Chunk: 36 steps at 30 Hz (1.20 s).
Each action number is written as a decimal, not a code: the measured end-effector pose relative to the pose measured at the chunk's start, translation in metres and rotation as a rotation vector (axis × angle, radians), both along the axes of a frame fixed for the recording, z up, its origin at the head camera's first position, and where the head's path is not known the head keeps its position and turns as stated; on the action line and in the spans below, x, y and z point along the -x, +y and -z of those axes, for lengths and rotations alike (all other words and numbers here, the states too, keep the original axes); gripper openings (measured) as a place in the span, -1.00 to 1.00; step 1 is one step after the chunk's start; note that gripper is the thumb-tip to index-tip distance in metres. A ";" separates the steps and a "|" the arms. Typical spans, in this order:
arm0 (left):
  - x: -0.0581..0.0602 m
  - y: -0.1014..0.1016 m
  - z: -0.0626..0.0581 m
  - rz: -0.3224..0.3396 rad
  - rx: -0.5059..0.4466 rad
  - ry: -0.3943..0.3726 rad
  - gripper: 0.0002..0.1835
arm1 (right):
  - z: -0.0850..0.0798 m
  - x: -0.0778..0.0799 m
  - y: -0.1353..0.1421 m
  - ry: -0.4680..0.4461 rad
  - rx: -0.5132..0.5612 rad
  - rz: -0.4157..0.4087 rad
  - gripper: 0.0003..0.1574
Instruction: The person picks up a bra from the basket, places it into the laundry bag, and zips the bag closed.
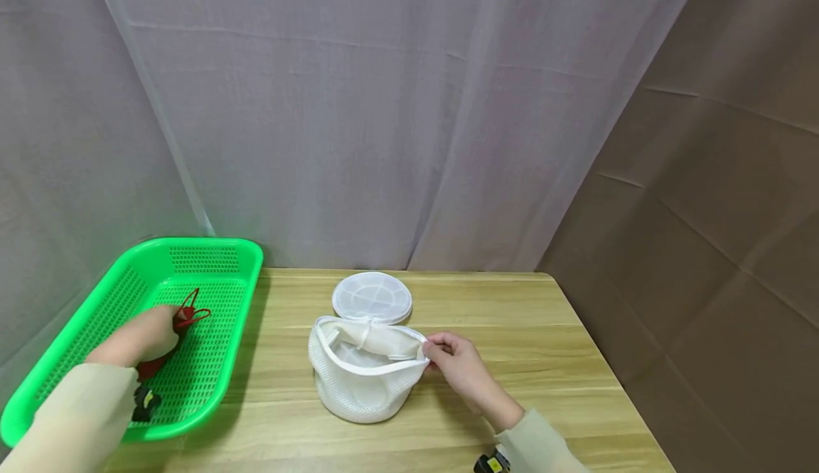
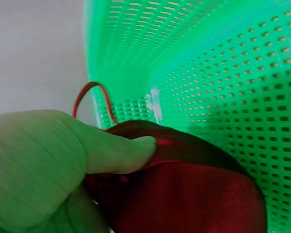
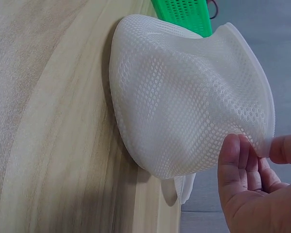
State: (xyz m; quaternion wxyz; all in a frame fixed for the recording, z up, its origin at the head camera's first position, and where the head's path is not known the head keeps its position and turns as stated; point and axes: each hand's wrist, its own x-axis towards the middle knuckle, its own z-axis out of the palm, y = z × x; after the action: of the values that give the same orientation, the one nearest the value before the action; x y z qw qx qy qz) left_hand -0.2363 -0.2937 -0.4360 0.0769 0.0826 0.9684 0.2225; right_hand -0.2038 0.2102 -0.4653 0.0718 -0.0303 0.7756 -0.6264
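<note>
My left hand reaches down into the green basket and grips a dark red satiny cloth item. Thin red cord loops stick out past the fingers. In the left wrist view the thumb presses on the cloth, which has a rounded, cup-like shape and a seam. My right hand pinches the zippered rim of a white mesh laundry bag between thumb and fingers. The bag stands with its mouth unzipped and its round lid folded back behind it. Some white material shows inside the mouth.
The basket has perforated walls and stands at the left of the wooden table. A grey curtain hangs behind the table, and a brown cloth hangs along the right side.
</note>
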 end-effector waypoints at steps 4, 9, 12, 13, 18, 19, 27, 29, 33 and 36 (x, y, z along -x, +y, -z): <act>0.001 0.003 -0.005 -0.025 0.000 0.069 -0.96 | 0.000 0.000 0.000 0.002 0.004 -0.004 -0.67; 0.000 0.008 -0.010 -0.043 -0.001 0.122 -0.87 | 0.001 0.001 0.001 0.008 0.005 -0.003 -0.66; 0.000 0.010 -0.011 -0.038 -0.016 0.172 -0.85 | 0.001 0.001 0.001 0.005 0.008 0.005 -0.67; -0.001 0.011 -0.012 -0.033 -0.020 0.186 -0.86 | 0.001 0.001 0.001 0.001 0.011 0.007 -0.67; -0.001 0.015 -0.015 -0.019 -0.039 0.255 -0.89 | 0.001 0.000 0.000 0.004 0.013 0.004 -0.66; -0.002 0.016 -0.016 -0.020 -0.044 0.269 -0.90 | 0.001 0.000 0.000 0.004 0.012 0.003 -0.66; -0.004 0.024 -0.027 -0.072 -0.071 0.373 -0.91 | 0.002 0.001 0.000 0.000 0.006 0.002 -0.66; -0.005 0.027 -0.032 -0.093 -0.075 0.385 -0.91 | 0.002 0.002 0.000 -0.006 0.002 0.003 -0.66; -0.008 0.033 -0.040 -0.113 -0.082 0.429 -0.91 | -0.005 -0.001 -0.002 -0.017 -0.002 0.002 -0.69; -0.010 0.037 -0.046 -0.119 -0.079 0.454 -0.91 | -0.017 -0.007 -0.006 -0.018 -0.004 -0.004 -0.70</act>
State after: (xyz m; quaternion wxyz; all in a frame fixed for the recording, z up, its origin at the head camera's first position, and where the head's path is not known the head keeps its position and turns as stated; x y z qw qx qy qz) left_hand -0.2260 -0.2563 -0.3899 -0.1594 0.0765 0.9545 0.2402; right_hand -0.1967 0.2045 -0.4483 0.0804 -0.0261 0.7762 -0.6248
